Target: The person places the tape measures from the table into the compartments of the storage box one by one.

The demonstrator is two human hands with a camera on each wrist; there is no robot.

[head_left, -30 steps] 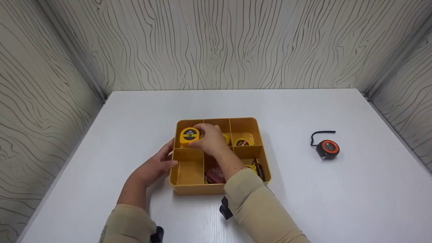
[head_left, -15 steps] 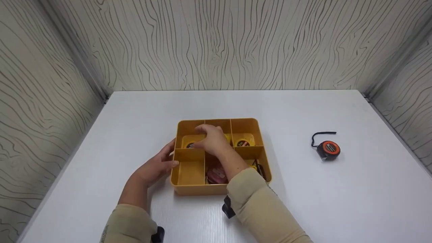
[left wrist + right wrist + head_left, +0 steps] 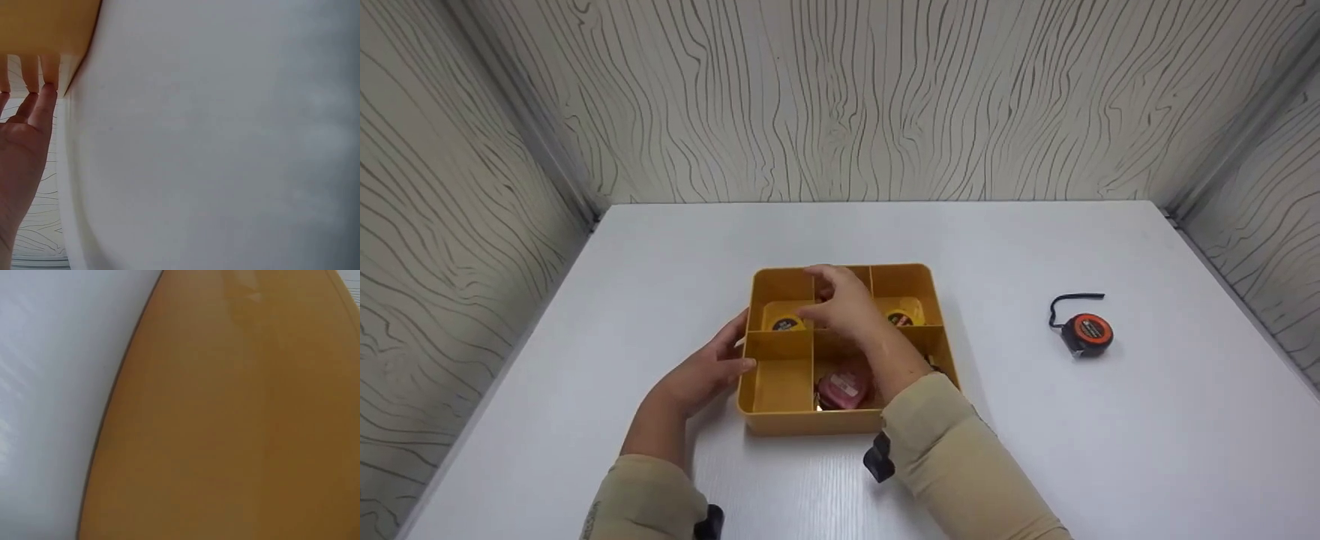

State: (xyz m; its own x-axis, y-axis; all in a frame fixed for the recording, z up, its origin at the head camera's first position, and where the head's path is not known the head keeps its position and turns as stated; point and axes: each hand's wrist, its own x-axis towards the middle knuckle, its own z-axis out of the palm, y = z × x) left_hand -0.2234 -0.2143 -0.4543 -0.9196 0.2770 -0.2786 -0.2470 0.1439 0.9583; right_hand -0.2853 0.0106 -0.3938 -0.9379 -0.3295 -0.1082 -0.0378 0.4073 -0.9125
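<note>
In the head view, my left hand [image 3: 706, 373] rests against the left side of a yellow divided box [image 3: 802, 425], thumb tip at the rim. The left wrist view has its fingertips [image 3: 49, 90] touching the box's outer wall. My right hand [image 3: 851, 309] is over the back middle compartment, thumb and index finger apart with nothing seen between them. A yellow tape measure [image 3: 788, 323] lies in the back left compartment, another yellow tape measure [image 3: 899, 319] in the back right. A pink tape measure [image 3: 844, 389] sits in the front middle compartment. The right forearm mostly hides the front right one.
A black and orange tape measure [image 3: 1090, 334] with a black wrist strap [image 3: 1059, 301] lies on the white table [image 3: 1035, 450], right of the box. Patterned panels [image 3: 840, 105] stand behind and at both sides. The right wrist view is filled mostly by the box wall [image 3: 225, 410].
My right hand has let go of the yellow tape measure, which dropped into the back left compartment. It then moved right to the back middle compartment. My left hand has stayed at the box.
</note>
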